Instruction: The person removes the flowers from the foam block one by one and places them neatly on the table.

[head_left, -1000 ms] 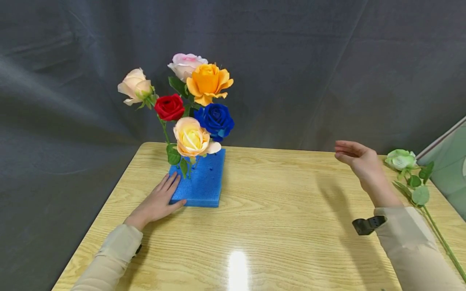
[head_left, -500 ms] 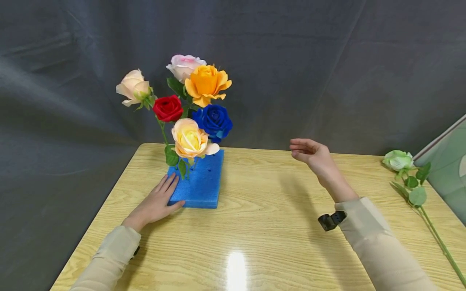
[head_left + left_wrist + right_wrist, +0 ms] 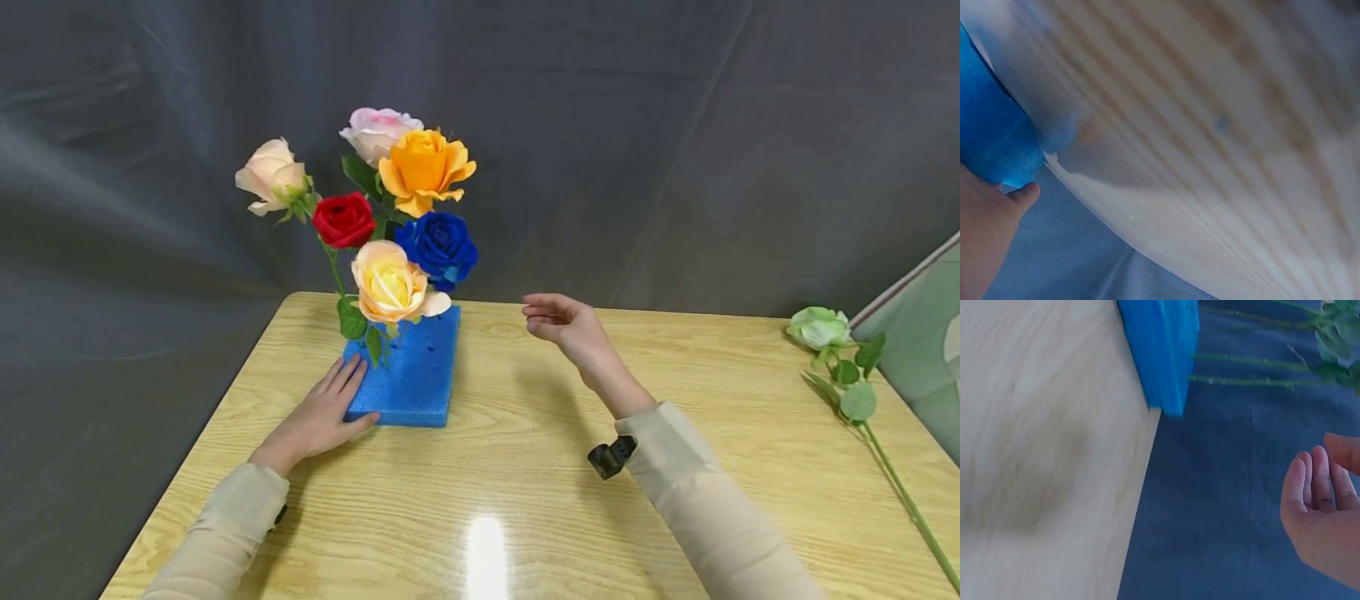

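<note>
My left hand lies with spread fingers on the left front corner of a blue foam block; in the left wrist view its thumb touches the block's edge. Several artificial roses stand in the block: a red rose, a blue rose, an orange rose, a pink-white rose, a peach-yellow rose and a pale peach rose leaning left. To the right of the block my right hand hovers above the table, fingers loosely bent and holding nothing, apart from the flowers.
On the table's right side lies a green-white rose, its long stem running toward the front. Beside it slants a pale green panel. A dark curtain hangs behind the wooden table.
My right hand has moved left across the table, away from the green-white rose and closer to the blue foam block. The left hand has stayed on the block.
</note>
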Demonstrator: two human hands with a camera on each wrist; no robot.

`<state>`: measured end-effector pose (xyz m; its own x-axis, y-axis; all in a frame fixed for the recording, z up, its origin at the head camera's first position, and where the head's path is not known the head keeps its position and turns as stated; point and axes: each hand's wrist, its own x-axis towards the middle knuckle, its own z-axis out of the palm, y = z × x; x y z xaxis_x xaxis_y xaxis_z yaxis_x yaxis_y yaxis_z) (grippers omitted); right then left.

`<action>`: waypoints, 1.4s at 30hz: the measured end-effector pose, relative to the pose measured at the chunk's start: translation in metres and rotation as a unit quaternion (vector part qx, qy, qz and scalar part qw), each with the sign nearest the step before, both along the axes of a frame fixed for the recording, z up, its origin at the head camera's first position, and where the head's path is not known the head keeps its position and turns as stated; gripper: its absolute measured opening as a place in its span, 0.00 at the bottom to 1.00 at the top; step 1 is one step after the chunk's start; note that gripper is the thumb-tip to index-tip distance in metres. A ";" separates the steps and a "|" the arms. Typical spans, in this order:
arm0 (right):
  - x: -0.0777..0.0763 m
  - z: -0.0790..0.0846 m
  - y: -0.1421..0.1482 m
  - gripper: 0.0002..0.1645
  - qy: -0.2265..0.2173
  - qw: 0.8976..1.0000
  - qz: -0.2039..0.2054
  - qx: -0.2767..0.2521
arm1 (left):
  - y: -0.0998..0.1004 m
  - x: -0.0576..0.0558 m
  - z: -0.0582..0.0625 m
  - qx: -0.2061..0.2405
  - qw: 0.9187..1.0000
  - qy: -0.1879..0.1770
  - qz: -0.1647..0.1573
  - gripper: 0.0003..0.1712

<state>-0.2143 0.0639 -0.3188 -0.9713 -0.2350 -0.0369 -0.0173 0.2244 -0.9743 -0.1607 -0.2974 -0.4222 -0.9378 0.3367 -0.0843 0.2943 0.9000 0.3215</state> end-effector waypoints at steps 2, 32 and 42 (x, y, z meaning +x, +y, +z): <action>0.000 -0.002 -0.010 0.24 -0.001 1.000 0.002 -0.012 | 0.000 0.000 0.000 0.001 1.000 0.002 0.000 0.52; 0.016 -0.027 -0.100 0.23 -0.010 0.994 0.043 -0.099 | -0.001 0.000 0.000 -0.002 1.000 -0.003 0.001 0.52; 0.021 -0.032 -0.121 0.20 0.003 0.994 0.046 -0.096 | 0.000 -0.001 -0.001 0.002 1.000 -0.003 0.003 0.52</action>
<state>-0.1930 -0.0575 -0.3508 -0.9454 -0.3251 0.0226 -0.0350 0.0325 -0.9989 -0.1617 -0.2977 -0.4227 -0.9391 0.3318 -0.0895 0.2871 0.9006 0.3263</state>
